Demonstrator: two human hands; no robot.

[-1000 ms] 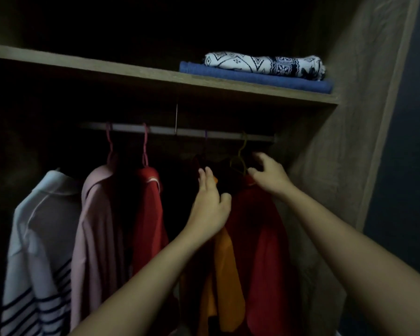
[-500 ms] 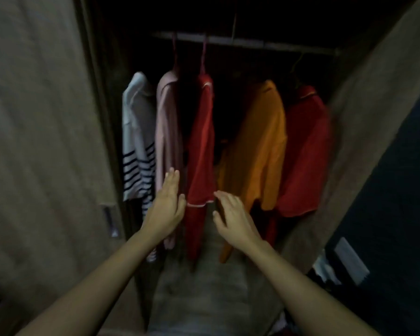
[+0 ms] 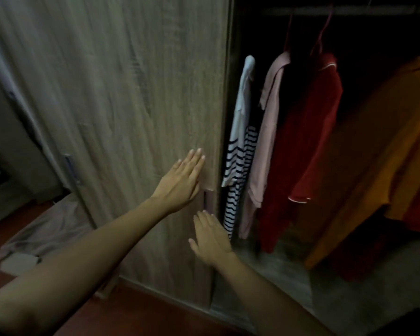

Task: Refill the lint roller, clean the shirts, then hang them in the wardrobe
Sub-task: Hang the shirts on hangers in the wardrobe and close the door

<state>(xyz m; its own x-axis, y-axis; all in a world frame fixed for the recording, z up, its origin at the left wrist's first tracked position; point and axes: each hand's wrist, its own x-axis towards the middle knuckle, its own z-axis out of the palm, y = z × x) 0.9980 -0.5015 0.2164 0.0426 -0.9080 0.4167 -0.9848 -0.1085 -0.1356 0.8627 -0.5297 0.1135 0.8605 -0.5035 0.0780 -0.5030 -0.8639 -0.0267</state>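
Several shirts hang from the rail inside the dark wardrobe: a white striped shirt [image 3: 239,151], a pink shirt [image 3: 264,132], a red shirt [image 3: 308,146] and an orange shirt [image 3: 383,151]. The wooden sliding door [image 3: 121,98] covers the left side. My left hand [image 3: 182,181] lies flat with straight fingers on the door, near its right edge. My right hand [image 3: 210,237] is flat too, just below the recessed door handle [image 3: 207,202]. Both hands hold nothing.
A second door panel with a handle [image 3: 69,168] stands further left. Grey cloth [image 3: 46,234] lies on the reddish floor [image 3: 136,318] at the lower left. The wardrobe's wooden bottom [image 3: 289,275] shows beneath the shirts.
Both hands have left the hangers at the rail, dropped down and moved left onto the sliding door. My view has swung left and down from the shelf to the door.
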